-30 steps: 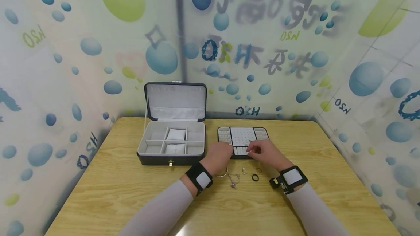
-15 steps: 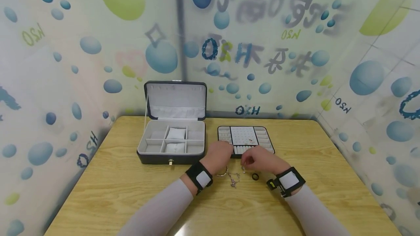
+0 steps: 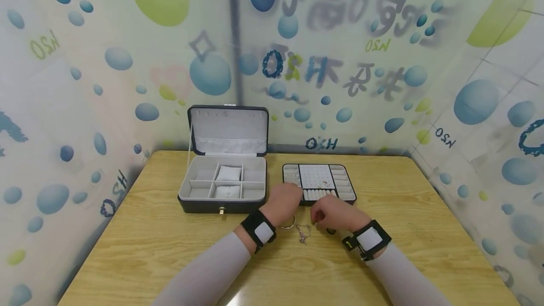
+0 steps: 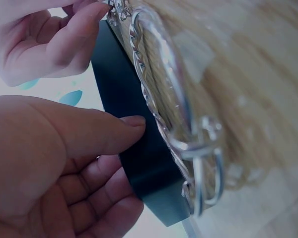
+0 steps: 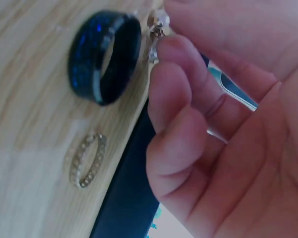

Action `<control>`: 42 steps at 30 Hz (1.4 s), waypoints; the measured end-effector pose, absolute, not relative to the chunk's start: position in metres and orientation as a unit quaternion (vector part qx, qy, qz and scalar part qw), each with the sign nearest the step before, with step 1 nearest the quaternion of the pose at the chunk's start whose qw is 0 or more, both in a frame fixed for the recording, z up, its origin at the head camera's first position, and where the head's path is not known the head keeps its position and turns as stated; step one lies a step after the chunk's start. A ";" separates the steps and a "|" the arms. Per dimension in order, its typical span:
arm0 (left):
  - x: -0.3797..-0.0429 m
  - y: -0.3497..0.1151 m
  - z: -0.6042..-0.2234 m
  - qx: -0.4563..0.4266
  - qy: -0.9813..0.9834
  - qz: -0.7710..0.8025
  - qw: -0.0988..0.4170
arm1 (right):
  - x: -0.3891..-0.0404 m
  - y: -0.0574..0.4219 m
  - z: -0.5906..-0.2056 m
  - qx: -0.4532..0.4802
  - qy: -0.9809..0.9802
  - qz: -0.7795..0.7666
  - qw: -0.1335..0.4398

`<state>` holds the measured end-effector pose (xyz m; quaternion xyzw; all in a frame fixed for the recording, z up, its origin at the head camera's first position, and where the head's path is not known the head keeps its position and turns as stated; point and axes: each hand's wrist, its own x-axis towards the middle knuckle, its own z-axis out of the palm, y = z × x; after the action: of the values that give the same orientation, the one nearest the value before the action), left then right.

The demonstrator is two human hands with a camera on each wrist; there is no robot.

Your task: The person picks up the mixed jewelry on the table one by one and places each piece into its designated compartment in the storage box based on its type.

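At the front left corner of the jewelry tray (image 3: 352,189), my left hand (image 3: 285,202) grips the edge. In the left wrist view its thumb presses the tray's dark side wall (image 4: 156,173), with the fingers curled behind. My right hand (image 3: 340,214) is low over the table in front of the tray. The right wrist view shows its thumb and index finger pinching a small sparkling earring (image 5: 155,43). Beside these fingers lie a dark ring (image 5: 107,57) with a blue glint and a thin stone-set ring (image 5: 89,161).
A silver bangle (image 4: 171,74) and a chain bracelet (image 3: 303,234) lie on the wooden table (image 3: 272,273) between the hands. Small jewelry (image 3: 325,182) sits on the tray's white pad. An open jewelry box (image 3: 199,207) with two cushions stands left.
My right hand has come from the tray's pad down to the table, leaving small jewelry on the pad, and now pinches an earring. My left hand has stayed at the tray's corner.
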<state>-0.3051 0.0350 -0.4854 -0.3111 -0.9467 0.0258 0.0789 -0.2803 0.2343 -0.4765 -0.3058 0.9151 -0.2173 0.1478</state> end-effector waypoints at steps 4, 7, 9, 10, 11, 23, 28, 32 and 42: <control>-0.305 0.035 -0.486 -0.310 -0.947 0.028 0.079 | -0.280 0.234 -0.481 -0.306 0.920 -0.203 0.140; -0.304 0.036 -0.487 -0.308 -0.948 0.031 0.077 | -0.279 0.233 -0.481 -0.305 0.919 -0.209 0.141; -0.304 0.036 -0.487 -0.306 -0.948 0.033 0.077 | -0.278 0.232 -0.480 -0.305 0.917 -0.215 0.143; -0.303 0.037 -0.487 -0.306 -0.948 0.033 0.077 | -0.277 0.232 -0.479 -0.307 0.916 -0.216 0.142; -0.303 0.037 -0.487 -0.306 -0.948 0.033 0.077 | -0.277 0.232 -0.479 -0.309 0.916 -0.215 0.141; -0.302 0.037 -0.488 -0.311 -0.945 0.042 0.091 | -0.277 0.228 -0.480 -0.310 0.921 -0.196 0.127; -0.302 0.036 -0.488 -0.310 -0.945 0.039 0.094 | -0.277 0.229 -0.479 -0.297 0.925 -0.200 0.126; -0.303 0.036 -0.487 -0.311 -0.945 0.039 0.095 | -0.279 0.231 -0.481 -0.279 0.925 -0.220 0.137; -0.303 0.035 -0.486 -0.314 -0.944 0.036 0.093 | -0.290 0.239 -0.489 -0.252 0.917 -0.274 0.144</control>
<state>-0.3034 0.0349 -0.4856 -0.3139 -0.9443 0.0360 0.0925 -0.2896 0.2388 -0.4891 -0.2518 0.9169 -0.2742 0.1439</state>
